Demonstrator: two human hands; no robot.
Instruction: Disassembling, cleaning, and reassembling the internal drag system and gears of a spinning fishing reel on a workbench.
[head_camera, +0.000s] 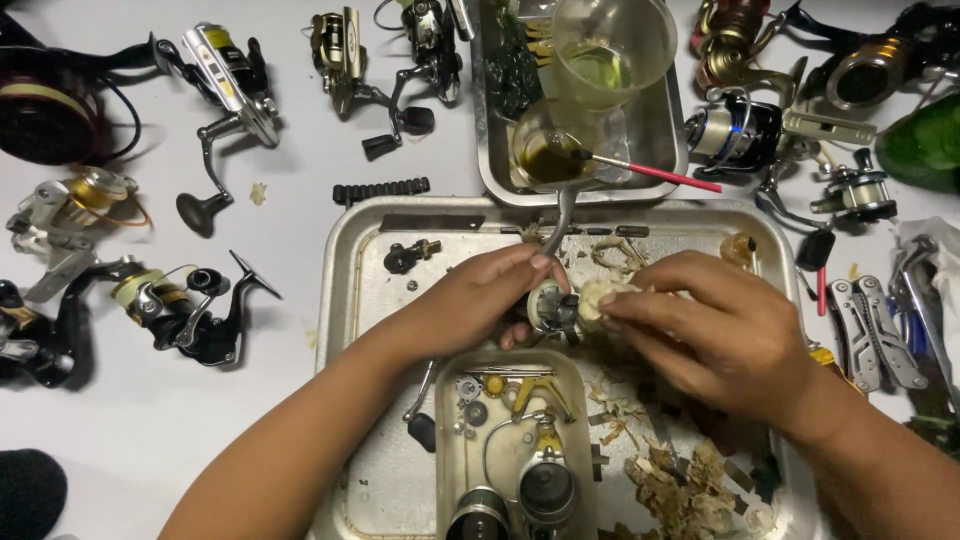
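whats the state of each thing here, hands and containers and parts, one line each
left hand: gripping a small metal reel part
reel part: held between both hands over the large tray
right hand: pressing a crumpled wipe against the part
wipe: crumpled, dirty
large tray: littered with soiled paper scraps
small tray: filled with loose reel parts
plastic cup: upright, a little yellowish liquid inside
brush: resting across the upper tray's rim

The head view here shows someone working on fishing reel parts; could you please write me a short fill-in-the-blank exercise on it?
1. The left hand holds a small metal reel part over a large metal ____.
2. The right hand presses a wad of ____ against that part.
3. The brush resting in the oily cup has a ____ handle.

Missing words: tray; paper; red
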